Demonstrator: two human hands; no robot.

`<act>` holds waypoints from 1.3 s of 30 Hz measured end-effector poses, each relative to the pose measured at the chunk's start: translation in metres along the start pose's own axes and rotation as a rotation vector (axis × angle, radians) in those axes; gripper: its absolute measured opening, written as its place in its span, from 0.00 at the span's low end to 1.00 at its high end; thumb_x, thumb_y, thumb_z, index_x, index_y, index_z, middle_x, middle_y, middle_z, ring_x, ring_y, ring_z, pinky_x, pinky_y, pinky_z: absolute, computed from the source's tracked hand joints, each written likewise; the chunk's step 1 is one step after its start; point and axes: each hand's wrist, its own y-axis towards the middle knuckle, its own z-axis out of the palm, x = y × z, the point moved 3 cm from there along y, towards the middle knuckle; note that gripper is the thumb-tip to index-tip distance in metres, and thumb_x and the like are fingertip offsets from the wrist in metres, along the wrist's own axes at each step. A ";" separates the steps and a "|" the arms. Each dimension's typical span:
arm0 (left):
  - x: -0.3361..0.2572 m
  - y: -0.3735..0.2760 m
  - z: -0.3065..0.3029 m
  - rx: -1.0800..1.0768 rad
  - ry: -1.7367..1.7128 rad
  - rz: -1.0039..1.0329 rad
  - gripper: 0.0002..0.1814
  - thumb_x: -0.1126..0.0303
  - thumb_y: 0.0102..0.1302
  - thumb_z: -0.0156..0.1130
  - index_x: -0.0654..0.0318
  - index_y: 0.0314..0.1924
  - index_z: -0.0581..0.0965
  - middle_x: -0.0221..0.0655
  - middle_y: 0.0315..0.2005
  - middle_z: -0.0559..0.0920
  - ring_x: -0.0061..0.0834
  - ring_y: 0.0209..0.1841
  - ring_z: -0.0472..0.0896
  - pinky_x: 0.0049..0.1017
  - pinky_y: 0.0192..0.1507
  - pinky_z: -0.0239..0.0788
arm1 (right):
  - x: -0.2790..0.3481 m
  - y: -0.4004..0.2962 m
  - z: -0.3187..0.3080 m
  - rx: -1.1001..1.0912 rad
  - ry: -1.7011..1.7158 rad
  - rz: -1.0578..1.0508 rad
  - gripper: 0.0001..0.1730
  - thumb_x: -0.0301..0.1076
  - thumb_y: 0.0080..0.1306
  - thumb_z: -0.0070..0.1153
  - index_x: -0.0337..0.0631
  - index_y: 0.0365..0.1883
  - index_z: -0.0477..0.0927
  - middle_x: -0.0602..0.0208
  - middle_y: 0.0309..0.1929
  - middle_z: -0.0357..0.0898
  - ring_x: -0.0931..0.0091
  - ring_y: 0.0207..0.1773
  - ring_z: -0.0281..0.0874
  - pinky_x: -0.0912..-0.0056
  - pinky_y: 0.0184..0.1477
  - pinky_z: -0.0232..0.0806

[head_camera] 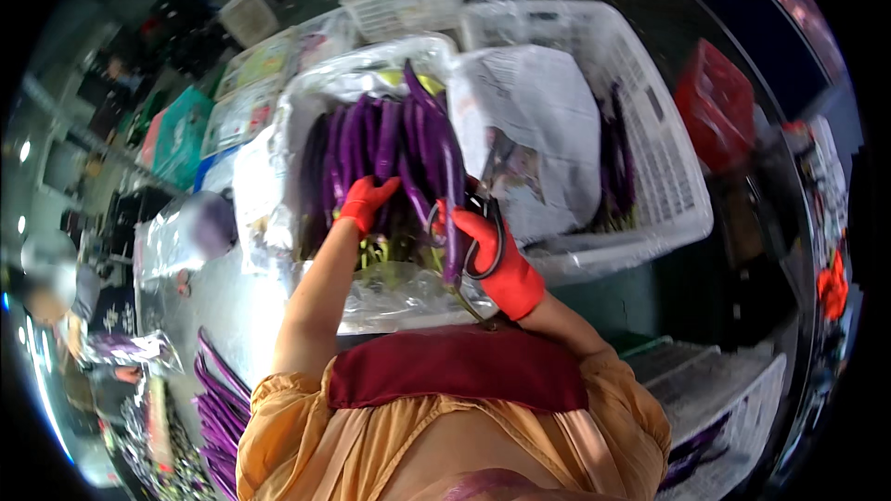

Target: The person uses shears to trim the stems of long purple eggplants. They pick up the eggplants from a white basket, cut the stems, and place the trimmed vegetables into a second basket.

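My right hand [498,257], in a red glove, has black-handled scissors [491,233] looped on its fingers, blades pointing away from me. The same hand grips a long purple eggplant [454,223] near its green stem, which points towards me. My left hand [367,203], also red-gloved, reaches into the plastic-lined white crate [299,104] and lies on a row of eggplants [355,146]; whether its fingers close around one is hidden. More green stems show at the crate's near side. Crumpled newspaper [550,118] lies right of the row.
A larger white crate [644,132] at the right holds newspaper and eggplants. Further white crates [404,3] stand behind. More eggplants [223,410] lie at the lower left, near another person's hand [127,374]. A red bag-lined container [717,108] stands far right, a white crate [752,403] lower right.
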 end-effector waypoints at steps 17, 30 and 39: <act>-0.016 -0.021 -0.050 0.119 -0.689 -0.114 0.17 0.60 0.63 0.67 0.64 0.46 0.80 0.33 0.34 0.83 0.27 0.36 0.80 0.27 0.42 0.73 | 0.266 -0.007 -0.105 -0.543 -1.197 -0.709 0.27 0.26 0.66 0.56 0.48 0.65 0.71 0.69 0.47 0.76 0.79 0.41 0.74 0.77 0.43 0.68; -0.098 -0.078 -0.107 0.356 -1.485 0.443 0.35 0.63 0.64 0.65 0.65 0.68 0.64 0.40 0.46 0.80 0.38 0.47 0.80 0.38 0.55 0.71 | 0.134 0.040 -0.025 -0.012 -0.972 -0.067 0.24 0.33 0.72 0.52 0.39 0.65 0.70 0.67 0.41 0.80 0.81 0.41 0.76 0.76 0.44 0.70; -0.133 -0.076 -0.125 0.561 -1.590 0.567 0.39 0.58 0.63 0.64 0.64 0.69 0.60 0.35 0.42 0.79 0.26 0.33 0.74 0.27 0.41 0.67 | 0.059 0.013 0.035 0.466 -0.799 0.489 0.26 0.25 0.66 0.60 0.34 0.62 0.71 0.70 0.41 0.78 0.84 0.43 0.76 0.79 0.49 0.70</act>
